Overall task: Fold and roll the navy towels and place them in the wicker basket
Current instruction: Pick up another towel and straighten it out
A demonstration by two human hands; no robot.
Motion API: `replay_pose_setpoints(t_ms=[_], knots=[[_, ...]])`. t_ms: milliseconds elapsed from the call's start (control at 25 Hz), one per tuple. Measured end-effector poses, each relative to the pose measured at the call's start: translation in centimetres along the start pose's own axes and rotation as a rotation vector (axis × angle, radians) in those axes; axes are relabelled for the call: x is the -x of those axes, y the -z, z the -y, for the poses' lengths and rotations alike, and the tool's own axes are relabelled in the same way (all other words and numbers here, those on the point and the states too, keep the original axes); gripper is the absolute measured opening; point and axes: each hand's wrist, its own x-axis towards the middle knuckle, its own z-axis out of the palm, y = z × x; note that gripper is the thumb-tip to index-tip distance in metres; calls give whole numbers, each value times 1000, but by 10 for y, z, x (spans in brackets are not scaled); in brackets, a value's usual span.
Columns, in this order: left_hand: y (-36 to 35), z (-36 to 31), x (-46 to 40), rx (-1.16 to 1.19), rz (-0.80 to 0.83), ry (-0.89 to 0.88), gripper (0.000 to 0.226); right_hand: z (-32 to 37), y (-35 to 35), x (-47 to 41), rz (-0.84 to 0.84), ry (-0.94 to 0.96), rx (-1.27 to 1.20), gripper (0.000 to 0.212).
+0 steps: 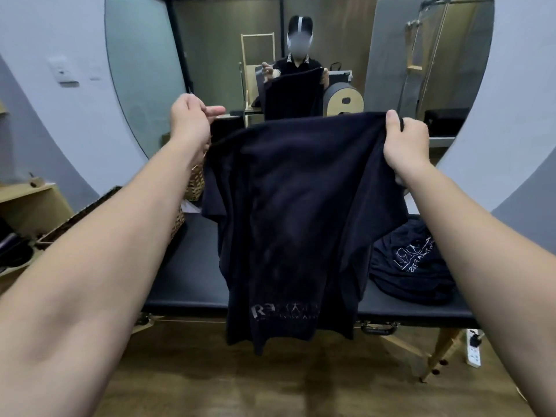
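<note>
Above table (192,266), fingers (391,121) pinching towel (294,212)

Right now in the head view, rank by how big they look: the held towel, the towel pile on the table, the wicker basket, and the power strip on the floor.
1. Held towel, though it hangs nearest the camera.
2. and 3. Towel pile and wicker basket: unsure, since an arm hides much of the basket.
4. Power strip, plainly smallest.

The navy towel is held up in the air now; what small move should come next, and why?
Probably the left hand should take the towel's top left corner. Only the right hand grips the navy towel, at its top right corner; the left corner sags and the left fingers seem to hold nothing. With both corners held, the towel could be laid flat on the black table for folding.
</note>
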Motion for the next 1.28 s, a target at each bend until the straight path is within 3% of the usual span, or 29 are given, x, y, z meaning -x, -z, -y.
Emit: replay_pose_setpoints(t_ms=[80, 120, 200, 280, 360, 400, 480, 560, 720, 840, 920, 1000, 1080, 1200, 1280], knots=[[-8, 12, 9, -69, 28, -144, 18, -3, -7, 3, 42, -72, -186, 42], [-16, 28, 17, -167, 119, -229, 7, -3, -15, 7, 98, -72, -260, 40], [-40, 72, 38, -349, 488, -320, 29, -6, -33, 13, 248, -39, -307, 39], [-65, 111, 60, -450, 850, -214, 39, -10, -54, 15, 410, -5, -275, 56], [-88, 147, 67, -490, 1030, -141, 38, -14, -73, 13, 500, 13, -287, 69], [-98, 165, 67, -522, 1071, -152, 34, -13, -80, 12, 506, -9, -323, 64], [-110, 203, 57, -610, 1073, -168, 15, -8, -88, 2, 469, -81, -414, 45], [-116, 230, 39, -537, 1040, -82, 13, -4, -94, -17, 413, -147, -515, 38], [-145, 235, 8, -297, 1132, -10, 24, 9, -122, -62, 364, -246, -598, 49], [-165, 237, -28, -231, 1083, -49, 24, 21, -149, -79, 364, -239, -609, 56], [-158, 242, -64, -252, 1027, -111, 15, 26, -155, -95, 328, -221, -633, 55], [-139, 238, -110, -295, 910, -184, 35, 22, -154, -116, 284, -218, -683, 58], [-119, 219, -147, -329, 788, -242, 41, 12, -152, -140, 239, -215, -667, 59], [-103, 186, -190, -386, 671, -463, 39, -17, -162, -171, 94, -243, -429, 44], [-105, 165, -208, -419, 612, -578, 37, -42, -181, -191, 84, -230, -313, 38]])
